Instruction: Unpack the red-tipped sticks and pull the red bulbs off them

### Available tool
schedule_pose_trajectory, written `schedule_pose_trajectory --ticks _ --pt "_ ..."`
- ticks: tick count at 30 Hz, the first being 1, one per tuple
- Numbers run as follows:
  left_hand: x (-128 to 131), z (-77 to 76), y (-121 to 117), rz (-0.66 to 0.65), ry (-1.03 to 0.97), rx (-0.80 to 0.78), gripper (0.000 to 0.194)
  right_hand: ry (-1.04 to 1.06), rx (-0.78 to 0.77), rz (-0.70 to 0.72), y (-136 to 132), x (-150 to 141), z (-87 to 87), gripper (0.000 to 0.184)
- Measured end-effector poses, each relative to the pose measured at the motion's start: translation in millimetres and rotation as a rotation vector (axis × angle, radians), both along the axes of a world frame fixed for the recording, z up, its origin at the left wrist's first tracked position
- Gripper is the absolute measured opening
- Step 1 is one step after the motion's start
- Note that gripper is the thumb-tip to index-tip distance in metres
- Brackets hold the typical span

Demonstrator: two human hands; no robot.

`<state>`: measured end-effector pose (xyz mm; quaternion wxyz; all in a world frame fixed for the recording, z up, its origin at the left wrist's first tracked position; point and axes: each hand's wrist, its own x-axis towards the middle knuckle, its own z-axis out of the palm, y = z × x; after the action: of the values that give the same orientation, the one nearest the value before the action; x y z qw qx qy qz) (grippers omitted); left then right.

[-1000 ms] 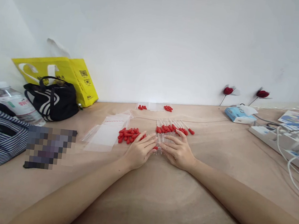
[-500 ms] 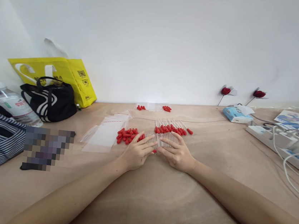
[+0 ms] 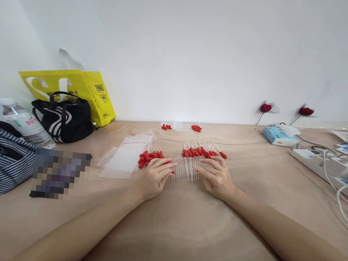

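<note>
Central on the surface (image 3: 211, 243): a row of clear tubes (image 3: 185, 170), lying side by side. Pinched in the left hand (image 3: 156, 177): a red bulb (image 3: 173, 172), beside a heap of red bulbs (image 3: 149, 158). At the half-curled right hand (image 3: 217, 180): the row's right end, grip impossible to tell. Just behind: red-capped tubes (image 3: 198, 151). Further left: clear bags (image 3: 123, 160).

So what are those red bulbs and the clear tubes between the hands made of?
The red bulbs look like rubber, their opaque surface nearly matte. The clear tubes look like smooth glass, shiny and see-through, though plastic is possible.
</note>
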<state>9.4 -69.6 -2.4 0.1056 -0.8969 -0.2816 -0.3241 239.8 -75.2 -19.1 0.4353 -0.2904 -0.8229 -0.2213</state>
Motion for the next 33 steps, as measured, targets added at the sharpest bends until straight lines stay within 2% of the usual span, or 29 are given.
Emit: schedule_pose_trajectory --ticks 4,8,12,14,19,23,27,33 --pt "-3 6.1 7 0.13 -0.19 -0.066 0.019 0.068 -0.187 -0.145 7 2 -4.7 0.022" --pt "-15 22.9 31 0.411 -0.313 -0.19 0.027 0.073 -0.371 -0.238 18 -1 -10.9 0.03" --pt "-35 37.7 64 0.677 -0.164 -0.455 0.033 0.078 -0.493 -0.262 25 -6 -12.0 0.032" --pt "-43 40.6 78 0.75 -0.079 -0.554 0.033 0.094 -0.539 -0.265 26 -9 -11.9 0.027" --pt "-49 42.3 97 0.775 0.016 -0.646 0.014 0.11 -0.526 -0.241 27 -13 -13.3 0.021" --pt "-38 48.0 98 0.794 0.023 -0.615 0.023 0.133 -0.51 -0.177 27 -15 -15.1 0.027" --pt "-7 50.0 92 0.757 0.056 -0.608 0.024 0.165 -0.514 -0.132 24 -18 -15.9 0.025" --pt "48 42.4 89 0.725 0.153 -0.676 0.031 0.205 -0.537 -0.108 17 -23 -12.2 0.018"
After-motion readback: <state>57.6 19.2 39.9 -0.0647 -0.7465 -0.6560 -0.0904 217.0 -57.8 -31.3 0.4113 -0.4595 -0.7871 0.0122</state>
